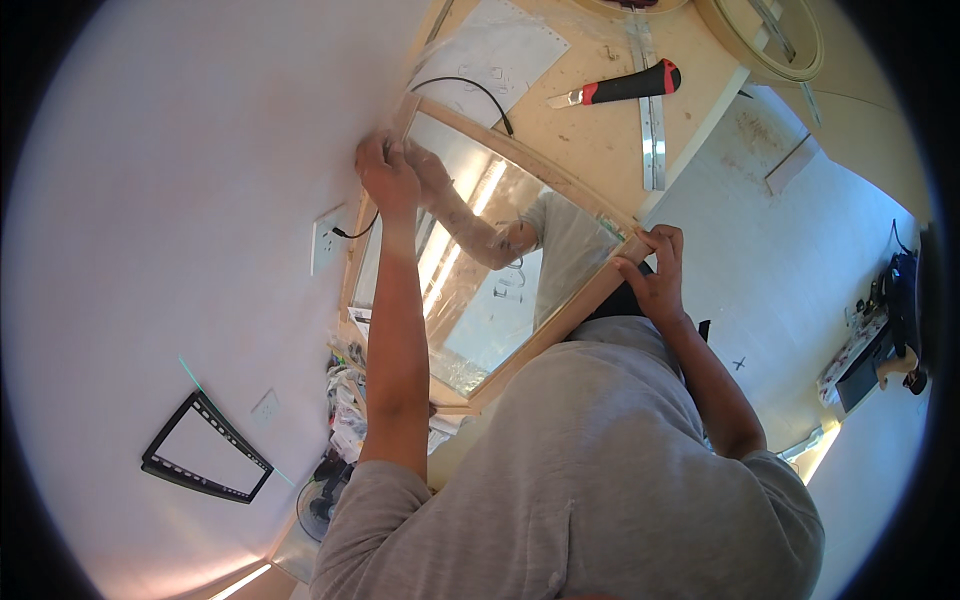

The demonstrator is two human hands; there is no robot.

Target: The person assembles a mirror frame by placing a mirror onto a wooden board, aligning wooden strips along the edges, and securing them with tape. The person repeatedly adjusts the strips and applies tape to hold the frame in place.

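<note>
A mirror [480,260] in a pale wooden frame [575,330] lies tilted in front of me, partly on the worktable and close to my body. At its far left edge, my left hand [388,178] has its fingers closed on the frame. My right hand [657,270] grips the right corner, with the thumb on the near rail and the fingers bent over the corner. An arm, a sleeve and bright light strips reflect in the glass. Beyond the frame, a utility knife [630,88] with a black and red handle lies on the table, blade out.
A perforated metal strip [652,130] lies by the table's right edge. A black cable [470,85] curls over white paper [510,50]. Round hoops [810,65] sit at the far right. The left wall has a socket [325,240] and a black frame [205,480].
</note>
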